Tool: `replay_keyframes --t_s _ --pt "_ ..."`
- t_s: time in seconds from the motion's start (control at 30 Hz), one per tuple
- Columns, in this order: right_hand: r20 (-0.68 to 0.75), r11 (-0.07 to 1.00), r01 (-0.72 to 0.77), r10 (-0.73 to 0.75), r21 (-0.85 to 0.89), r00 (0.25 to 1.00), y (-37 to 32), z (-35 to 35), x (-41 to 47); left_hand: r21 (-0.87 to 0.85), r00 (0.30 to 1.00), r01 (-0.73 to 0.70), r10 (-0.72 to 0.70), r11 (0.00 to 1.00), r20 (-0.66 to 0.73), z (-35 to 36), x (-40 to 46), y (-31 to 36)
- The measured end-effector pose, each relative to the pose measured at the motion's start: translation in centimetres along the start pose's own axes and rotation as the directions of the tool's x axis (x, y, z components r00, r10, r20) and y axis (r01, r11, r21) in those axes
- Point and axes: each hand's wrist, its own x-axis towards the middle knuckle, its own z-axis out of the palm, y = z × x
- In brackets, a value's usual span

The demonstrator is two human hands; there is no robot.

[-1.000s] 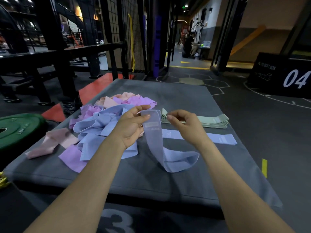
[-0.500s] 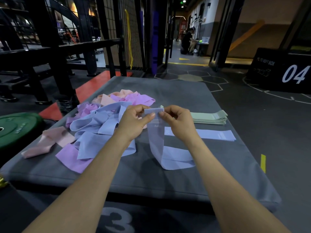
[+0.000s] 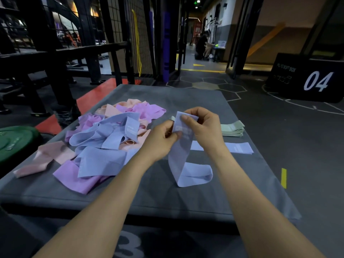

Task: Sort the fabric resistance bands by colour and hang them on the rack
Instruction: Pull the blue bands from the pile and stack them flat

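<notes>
Blue band [image 3: 183, 157] pinched by both hands, grey mat [image 3: 167, 198], dim gym floor [image 3: 307, 146]

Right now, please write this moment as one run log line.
hands: left hand and right hand pinch blue band | lower loop on mat | green stack folded | mixed pile unsorted

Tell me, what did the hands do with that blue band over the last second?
The right hand closed in and pinched the blue band top beside the left hand, which kept its grip; together they shifted it rightward. The tangled pile, green stack and flat blue band stayed put.
</notes>
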Motion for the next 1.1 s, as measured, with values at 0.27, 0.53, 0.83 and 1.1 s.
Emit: replay_keyframes --t_s 0.27,0.53,0.83,1.1 --pt "-0.321 0.992 -0.026 0.064 0.122 0.945 1.1 -4.9 1.0 0.016 0.972 0.098 -0.099 0.995 0.211 3.4 -0.1 -0.1" --pt "-0.444 0.965 -0.217 0.259 0.145 0.858 3.4 -10.1 0.3 -0.093 0.999 -0.025 0.028 0.995 0.033 4.3 1.8 1.5" --pt "-0.566 0.955 -0.26 0.294 0.142 0.77 4.5 -13.4 -0.3 0.196 0.976 -0.008 -0.035 0.981 0.213 4.0 2.7 0.2" --pt "-0.614 0.921 -0.37 0.364 0.124 0.7 6.5 -13.9 -0.6 0.559 0.952 0.057 -0.213 0.827 0.218 2.6 2.0 -2.1"
